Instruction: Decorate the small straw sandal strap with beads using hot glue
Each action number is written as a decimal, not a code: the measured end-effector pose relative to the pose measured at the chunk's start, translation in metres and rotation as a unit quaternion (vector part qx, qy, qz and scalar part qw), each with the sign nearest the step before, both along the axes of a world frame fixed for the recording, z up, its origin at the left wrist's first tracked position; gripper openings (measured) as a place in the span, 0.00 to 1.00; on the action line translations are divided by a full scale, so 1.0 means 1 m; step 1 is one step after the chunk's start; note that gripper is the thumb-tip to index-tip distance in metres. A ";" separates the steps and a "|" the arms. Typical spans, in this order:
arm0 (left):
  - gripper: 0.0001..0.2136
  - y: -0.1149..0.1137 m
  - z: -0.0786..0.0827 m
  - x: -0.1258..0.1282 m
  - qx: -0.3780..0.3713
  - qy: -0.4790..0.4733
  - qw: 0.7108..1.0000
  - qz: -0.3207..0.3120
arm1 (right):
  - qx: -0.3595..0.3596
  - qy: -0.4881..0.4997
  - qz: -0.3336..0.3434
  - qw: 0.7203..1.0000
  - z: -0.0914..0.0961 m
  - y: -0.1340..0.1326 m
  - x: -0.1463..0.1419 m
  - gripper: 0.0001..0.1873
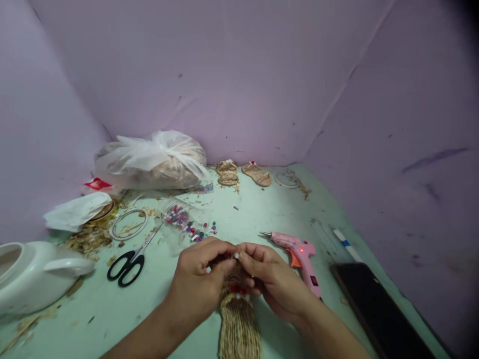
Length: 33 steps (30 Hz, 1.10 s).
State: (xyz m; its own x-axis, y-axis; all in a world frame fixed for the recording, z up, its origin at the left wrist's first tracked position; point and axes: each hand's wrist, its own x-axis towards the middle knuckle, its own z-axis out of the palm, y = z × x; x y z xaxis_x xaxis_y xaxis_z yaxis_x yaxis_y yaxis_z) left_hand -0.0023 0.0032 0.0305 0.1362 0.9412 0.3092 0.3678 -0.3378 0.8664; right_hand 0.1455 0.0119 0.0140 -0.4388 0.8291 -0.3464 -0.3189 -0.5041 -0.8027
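Observation:
Near the front of the table lies a woven straw-coloured fibre piece point(239, 329), with red beads point(236, 289) and a few white ones set across it. Its far end runs up between my two hands. My left hand point(196, 276) is closed, thumb and forefinger pinching at that far end, which the fingers partly hide. A small white bead point(236, 256) shows at the tips of my right hand point(277, 279), pinched between thumb and forefinger close to the left fingertips. Just right of my hands, a pink glue gun point(299, 252) lies on its side with a red light glowing.
Black-handled scissors point(130, 267) and a white ceramic pot point(41, 274) are at left. Behind stand spilled coloured beads point(198, 232), a tape ring point(129, 224) and a tied plastic bag point(157, 159). Two small woven slippers point(256, 174) lie by the wall; a phone point(377, 309) at right.

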 end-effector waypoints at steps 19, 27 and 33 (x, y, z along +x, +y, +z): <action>0.08 -0.017 -0.006 -0.009 0.057 0.118 0.991 -0.021 | 0.175 -0.283 -0.033 0.942 0.006 0.008 0.013 0.10; 0.10 -0.019 -0.055 -0.035 -0.078 0.146 0.981 0.100 | 0.296 -0.529 0.039 0.794 -0.013 0.036 0.007 0.07; 0.11 -0.018 -0.065 -0.035 -0.092 0.132 0.980 0.118 | 0.313 -0.556 0.095 0.764 -0.019 0.049 0.001 0.07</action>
State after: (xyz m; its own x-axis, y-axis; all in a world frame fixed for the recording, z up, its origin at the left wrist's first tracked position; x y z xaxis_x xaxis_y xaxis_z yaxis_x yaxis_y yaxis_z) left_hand -0.0370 -0.0144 -0.0349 -0.0391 0.9927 0.1142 0.6368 -0.0633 0.7685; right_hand 0.1467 0.0604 -0.0052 -0.2958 0.9427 -0.1544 0.7663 0.1377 -0.6275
